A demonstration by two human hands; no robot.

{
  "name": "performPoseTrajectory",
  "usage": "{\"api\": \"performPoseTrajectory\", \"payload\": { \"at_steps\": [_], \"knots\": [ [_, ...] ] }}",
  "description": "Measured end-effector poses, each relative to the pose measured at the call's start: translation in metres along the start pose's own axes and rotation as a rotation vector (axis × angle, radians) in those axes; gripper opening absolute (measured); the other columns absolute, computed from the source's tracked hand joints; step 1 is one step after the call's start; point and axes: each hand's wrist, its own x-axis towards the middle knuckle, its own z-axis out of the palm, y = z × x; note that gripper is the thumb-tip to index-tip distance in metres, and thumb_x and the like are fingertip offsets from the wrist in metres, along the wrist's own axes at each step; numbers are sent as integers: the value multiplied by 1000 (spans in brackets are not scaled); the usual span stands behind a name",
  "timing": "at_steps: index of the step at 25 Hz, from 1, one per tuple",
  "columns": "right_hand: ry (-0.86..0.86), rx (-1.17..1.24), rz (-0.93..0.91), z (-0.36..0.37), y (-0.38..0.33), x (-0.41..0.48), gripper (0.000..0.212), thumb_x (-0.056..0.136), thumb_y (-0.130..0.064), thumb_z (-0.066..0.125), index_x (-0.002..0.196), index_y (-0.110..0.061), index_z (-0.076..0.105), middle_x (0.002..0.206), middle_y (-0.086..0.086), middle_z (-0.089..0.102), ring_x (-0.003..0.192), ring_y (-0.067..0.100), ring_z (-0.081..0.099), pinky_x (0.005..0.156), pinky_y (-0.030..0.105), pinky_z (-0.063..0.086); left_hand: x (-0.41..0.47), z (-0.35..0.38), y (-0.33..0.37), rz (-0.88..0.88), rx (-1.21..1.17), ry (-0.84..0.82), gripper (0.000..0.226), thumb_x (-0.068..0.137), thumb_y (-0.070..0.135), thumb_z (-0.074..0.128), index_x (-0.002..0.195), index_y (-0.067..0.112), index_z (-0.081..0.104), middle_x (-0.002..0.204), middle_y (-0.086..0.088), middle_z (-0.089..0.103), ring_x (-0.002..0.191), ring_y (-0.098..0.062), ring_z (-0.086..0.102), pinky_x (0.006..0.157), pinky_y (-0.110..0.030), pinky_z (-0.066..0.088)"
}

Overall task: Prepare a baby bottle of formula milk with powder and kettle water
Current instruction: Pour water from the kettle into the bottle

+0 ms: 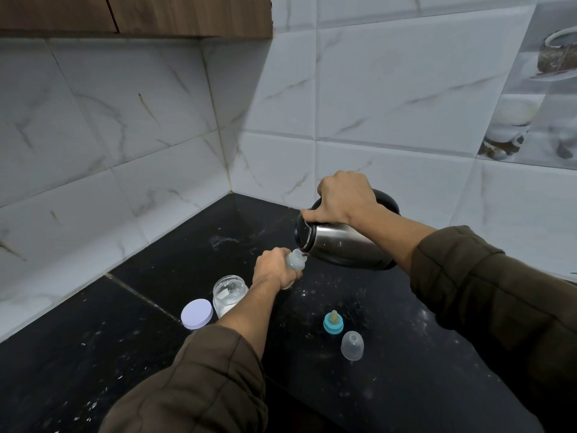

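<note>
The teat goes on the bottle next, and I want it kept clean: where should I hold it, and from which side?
Probably by the blue ring, pinched across its outer wall from above. The teat stands upright on the counter, tip up, so the ring's sides are free all round and the tip stays untouched.

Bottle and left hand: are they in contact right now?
Touching. The head view shows the left hand wrapped round the bottle, only its neck and mouth showing above the fingers, under the kettle spout.
</note>
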Motion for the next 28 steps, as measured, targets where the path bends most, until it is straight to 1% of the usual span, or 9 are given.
{"api": "performPoseTrajectory", "payload": {
  "at_steps": [9, 15, 23, 28],
  "knots": [
    [9, -10, 0, 0, 0, -1, 60, 74, -75, 58, 56, -18, 51, 57, -1, 52, 59, 24, 54, 59, 29, 41, -1, 0, 0, -10, -5, -8, 62, 78, 36, 89, 134, 27, 65, 122, -1, 73, 119, -22, 65, 105, -41, 51],
    [11, -15, -4, -1, 0, -1, 61, 75, -76, 57, 56, -18, 50, 56, -1, 52, 58, 23, 53, 59, 29, 40, 0, -1, 0, -1, -11, -6, 56, 77, 35, 89, 128, 28, 68, 118, 0, 74, 116, -22, 66, 102, -41, 53],
    [5, -19, -14, 0, -1, -2, 60, 75, -75, 57, 56, -19, 49, 57, -1, 51, 60, 24, 55, 59, 29, 42, 0, -1, 0, -7, -2, -22, 60, 78, 36, 89, 133, 27, 65, 122, -1, 73, 118, -21, 65, 103, -40, 52],
    [1, -16, -10, 1, 0, -1, 60, 76, -75, 57, 56, -18, 50, 57, -1, 52, 57, 22, 52, 59, 29, 42, -1, -1, 0, -5, 0, -13, 59, 78, 36, 88, 132, 27, 66, 121, 0, 73, 117, -21, 65, 102, -39, 51]
  ]
}}
